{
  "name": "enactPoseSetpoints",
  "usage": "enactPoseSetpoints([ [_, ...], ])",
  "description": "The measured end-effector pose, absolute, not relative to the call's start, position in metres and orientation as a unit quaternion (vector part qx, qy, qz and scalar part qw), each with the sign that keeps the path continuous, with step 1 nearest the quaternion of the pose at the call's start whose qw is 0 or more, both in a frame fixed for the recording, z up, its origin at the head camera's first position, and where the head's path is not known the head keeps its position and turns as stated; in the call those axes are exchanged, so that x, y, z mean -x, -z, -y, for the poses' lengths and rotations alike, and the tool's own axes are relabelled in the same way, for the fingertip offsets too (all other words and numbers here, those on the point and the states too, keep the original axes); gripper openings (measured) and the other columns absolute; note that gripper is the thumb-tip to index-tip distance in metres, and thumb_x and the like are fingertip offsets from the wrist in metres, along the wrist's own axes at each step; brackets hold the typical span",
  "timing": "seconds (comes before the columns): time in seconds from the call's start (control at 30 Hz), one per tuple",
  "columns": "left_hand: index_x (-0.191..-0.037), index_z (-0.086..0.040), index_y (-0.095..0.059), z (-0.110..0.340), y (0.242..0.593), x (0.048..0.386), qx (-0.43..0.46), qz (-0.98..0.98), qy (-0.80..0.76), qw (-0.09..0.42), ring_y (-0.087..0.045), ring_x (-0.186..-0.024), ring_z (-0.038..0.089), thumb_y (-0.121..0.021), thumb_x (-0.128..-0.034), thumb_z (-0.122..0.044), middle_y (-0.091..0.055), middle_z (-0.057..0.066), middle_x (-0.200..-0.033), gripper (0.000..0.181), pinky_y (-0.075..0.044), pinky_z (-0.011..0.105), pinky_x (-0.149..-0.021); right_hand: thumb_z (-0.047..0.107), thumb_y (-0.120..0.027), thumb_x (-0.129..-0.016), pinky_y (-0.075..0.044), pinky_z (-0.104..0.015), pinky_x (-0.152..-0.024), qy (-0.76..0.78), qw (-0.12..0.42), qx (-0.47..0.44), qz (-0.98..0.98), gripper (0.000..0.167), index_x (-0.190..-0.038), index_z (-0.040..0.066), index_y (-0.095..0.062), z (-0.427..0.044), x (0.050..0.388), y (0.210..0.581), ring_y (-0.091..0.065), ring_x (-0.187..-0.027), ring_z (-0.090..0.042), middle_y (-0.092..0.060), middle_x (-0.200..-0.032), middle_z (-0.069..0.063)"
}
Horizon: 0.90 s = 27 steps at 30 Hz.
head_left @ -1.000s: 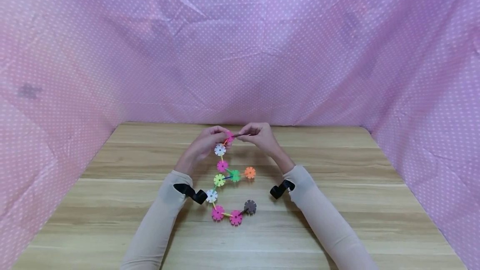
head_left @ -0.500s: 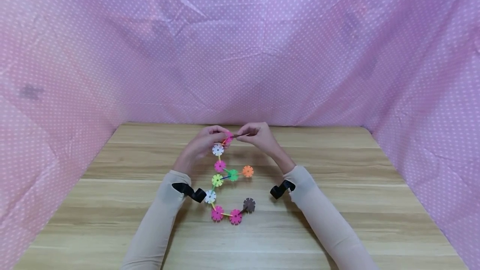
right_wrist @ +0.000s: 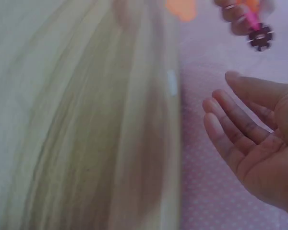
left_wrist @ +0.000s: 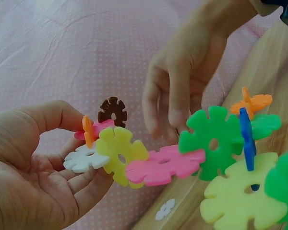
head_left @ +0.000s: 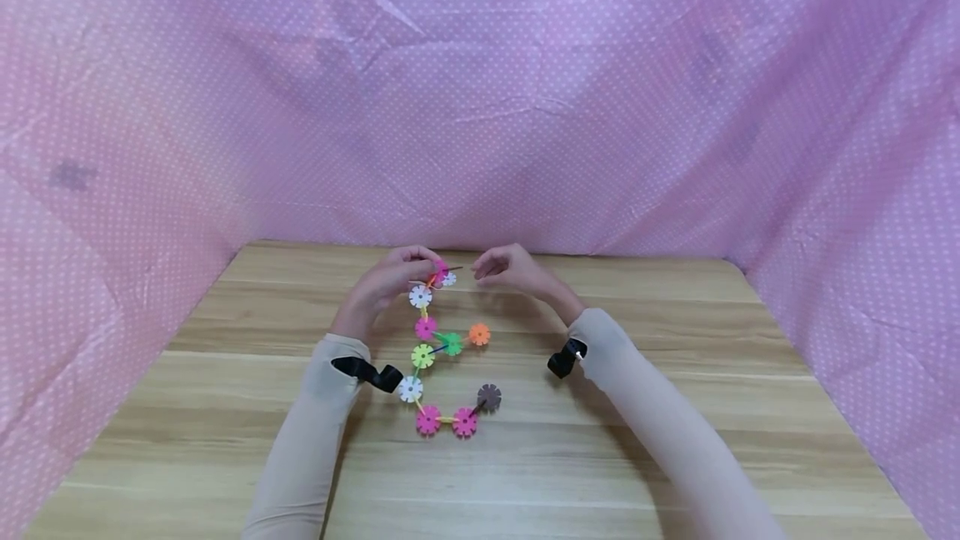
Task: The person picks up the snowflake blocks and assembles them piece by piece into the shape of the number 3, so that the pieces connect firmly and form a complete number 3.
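Observation:
A chain of slotted plastic snowflake discs runs toward me from my left hand (head_left: 384, 283). The fingers and thumb of that hand pinch the pink disc (left_wrist: 102, 127) at the chain's far end. From this pink disc a brown disc (left_wrist: 113, 111) sticks out to the right, edge-on in the head view. My right hand (head_left: 517, 270) hovers just right of the brown disc, apart from it, fingers loosely bent and holding nothing. Along the chain are a white disc (head_left: 420, 297), a green disc (head_left: 452, 344), an orange disc (head_left: 479, 334) and a second brown disc (head_left: 489, 397) at the near end.
A loose white disc (left_wrist: 165, 209) lies on the wooden table (head_left: 637, 423) near its far edge. Pink dotted cloth (head_left: 495, 107) hangs behind the table and along both sides. Each sleeve carries a black wrist camera (head_left: 566, 358).
My right hand has let go of the brown disc, which stays on the pink one. The left hand and chain have shifted left, and the loose white disc now shows behind them.

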<state>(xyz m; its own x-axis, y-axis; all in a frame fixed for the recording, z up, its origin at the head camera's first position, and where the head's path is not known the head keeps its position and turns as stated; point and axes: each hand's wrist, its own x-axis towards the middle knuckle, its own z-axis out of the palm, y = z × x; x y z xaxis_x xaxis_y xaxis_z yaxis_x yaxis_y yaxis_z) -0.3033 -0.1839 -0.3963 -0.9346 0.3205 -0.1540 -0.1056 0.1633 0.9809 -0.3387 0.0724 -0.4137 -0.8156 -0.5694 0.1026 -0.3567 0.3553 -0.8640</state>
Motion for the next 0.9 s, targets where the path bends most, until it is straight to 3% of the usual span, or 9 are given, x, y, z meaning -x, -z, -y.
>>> enactPoseSetpoints([
  [0.07,-0.111,-0.008,-0.061,0.184,0.396,0.303,-0.075,-0.743,-0.644,0.168,-0.063,-0.092,0.015,-0.057,-0.1002,-0.010,-0.066,-0.003,-0.095,0.011,-0.055,0.025,-0.077,-0.007,-0.072,-0.089,-0.061,-0.028,-0.087,0.483,0.128,0.284,-0.818,0.032,-0.118,-0.014,-0.065,-0.069,0.344,0.419,-0.071,-0.104,-0.037,-0.071,-0.112,-0.030],
  [0.33,-0.111,-0.009,-0.062,0.179,0.399,0.302,-0.086,-0.731,-0.654,0.173,-0.062,-0.089,0.012,-0.062,-0.0996,-0.012,-0.066,-0.003,-0.097,0.012,-0.055,0.024,-0.076,-0.001,-0.074,-0.090,-0.058,-0.033,-0.097,0.438,0.177,0.273,-0.838,0.040,-0.127,-0.010,-0.062,-0.056,0.359,0.430,-0.067,-0.114,-0.034,-0.068,-0.124,-0.026],
  [0.57,-0.110,-0.008,-0.061,0.175,0.399,0.299,-0.081,-0.730,-0.658,0.166,-0.061,-0.085,0.011,-0.062,-0.0999,-0.012,-0.065,-0.003,-0.094,0.010,-0.054,0.022,-0.073,0.002,-0.075,-0.089,-0.057,-0.031,-0.096,0.408,0.177,0.279,-0.851,0.044,-0.131,-0.002,-0.064,-0.048,0.368,0.437,-0.065,-0.114,-0.029,-0.069,-0.128,-0.018],
  [0.9,-0.110,-0.008,-0.060,0.171,0.399,0.298,-0.089,-0.729,-0.657,0.168,-0.058,-0.083,0.010,-0.060,-0.0999,-0.012,-0.062,-0.003,-0.094,0.011,-0.051,0.021,-0.070,0.005,-0.076,-0.089,-0.051,-0.037,-0.107,0.383,0.173,0.309,-0.853,0.045,-0.133,0.000,-0.064,-0.043,0.374,0.440,-0.060,-0.120,-0.030,-0.065,-0.130,-0.018],
])
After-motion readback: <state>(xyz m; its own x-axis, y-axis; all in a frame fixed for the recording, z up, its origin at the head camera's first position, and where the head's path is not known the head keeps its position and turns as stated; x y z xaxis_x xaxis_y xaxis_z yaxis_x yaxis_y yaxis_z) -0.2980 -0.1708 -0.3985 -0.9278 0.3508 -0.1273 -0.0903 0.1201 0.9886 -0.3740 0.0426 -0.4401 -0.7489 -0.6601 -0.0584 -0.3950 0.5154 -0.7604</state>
